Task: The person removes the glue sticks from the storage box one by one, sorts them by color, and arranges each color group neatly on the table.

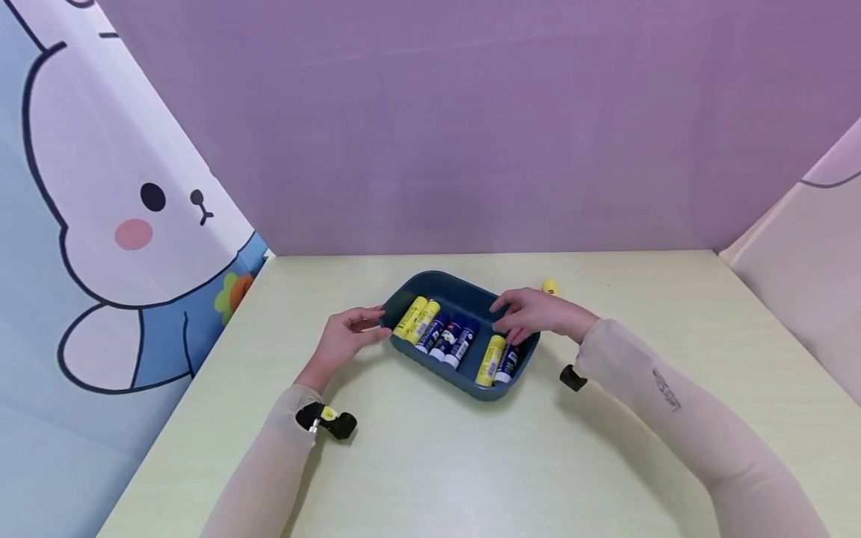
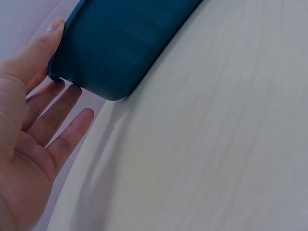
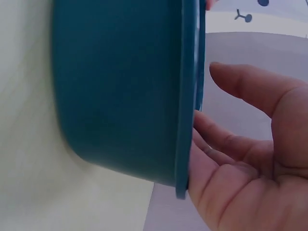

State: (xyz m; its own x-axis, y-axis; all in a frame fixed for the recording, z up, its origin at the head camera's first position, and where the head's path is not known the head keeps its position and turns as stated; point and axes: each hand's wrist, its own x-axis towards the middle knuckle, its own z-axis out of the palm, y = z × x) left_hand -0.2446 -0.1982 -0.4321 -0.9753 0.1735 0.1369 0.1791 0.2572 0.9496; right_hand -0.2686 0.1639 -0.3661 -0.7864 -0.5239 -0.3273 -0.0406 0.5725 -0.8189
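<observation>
A dark teal plastic bin lies at an angle on the table, holding several glue sticks. Two yellow glue sticks lie at its left end, with three dark blue ones beside them. Toward the right end are another yellow glue stick and a blue one. My left hand holds the bin's left end, thumb and fingertips at the rim. Over the right rim reaches my right hand, fingers bent down inside near the blue stick, the thumb apart from them.
Behind my right wrist, a yellow glue stick shows on the table, partly hidden. A purple backdrop rises at the table's far edge. Cartoon-printed cloth hangs on the left side.
</observation>
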